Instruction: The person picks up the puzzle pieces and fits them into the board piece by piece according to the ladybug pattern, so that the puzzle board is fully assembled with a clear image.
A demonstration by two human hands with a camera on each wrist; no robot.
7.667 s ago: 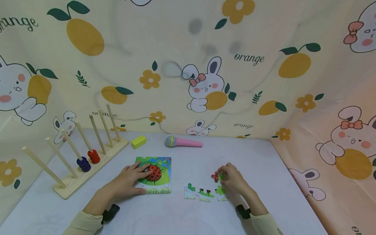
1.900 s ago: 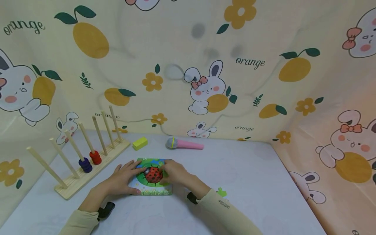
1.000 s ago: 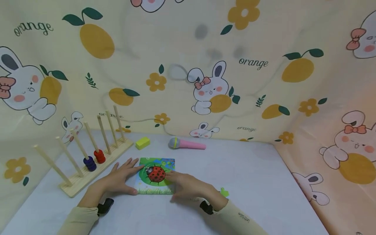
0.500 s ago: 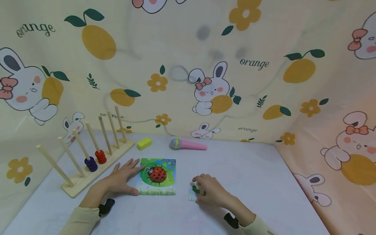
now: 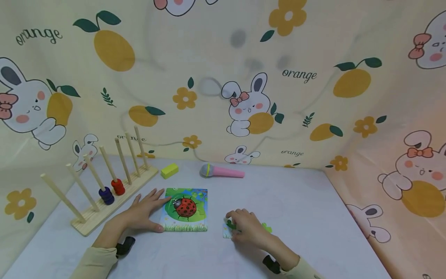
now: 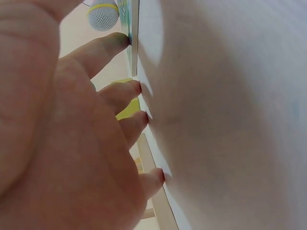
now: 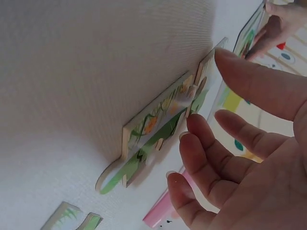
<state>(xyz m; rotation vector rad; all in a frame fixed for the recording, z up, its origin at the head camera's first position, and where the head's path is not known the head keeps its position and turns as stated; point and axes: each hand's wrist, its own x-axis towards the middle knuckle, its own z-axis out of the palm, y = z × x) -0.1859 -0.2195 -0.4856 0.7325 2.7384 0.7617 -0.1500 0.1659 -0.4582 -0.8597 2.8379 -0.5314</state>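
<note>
A square ladybug puzzle [image 5: 196, 217] lies flat on the white table. My left hand [image 5: 141, 212] rests at its left side with fingers spread; the index fingertip touches its edge, the thumb is by its lower corner. To the right, my right hand [image 5: 249, 228] is over loose jigsaw pieces, partly hiding them. In the right wrist view, a grass-printed jigsaw piece [image 7: 153, 122] lies against a corner piece [image 7: 207, 72]. The thumb tip is at the corner piece; the bent fingers stand apart from the thumb, with no grip visible. Another green-tabbed piece [image 7: 64, 216] lies separately.
At the left stands a wooden peg rack [image 5: 115, 197] with blue rings [image 5: 106, 195] and red rings [image 5: 118, 186]. Behind the puzzle lie a yellow block [image 5: 169, 171] and a pink toy microphone [image 5: 223, 171]. A printed cloth [image 5: 209, 46] hangs behind the table.
My right hand has gone from a red-and-green piece to the puzzle, then back right to the loose pieces. My left hand has drawn left, off the ladybug picture to the puzzle's edge.
</note>
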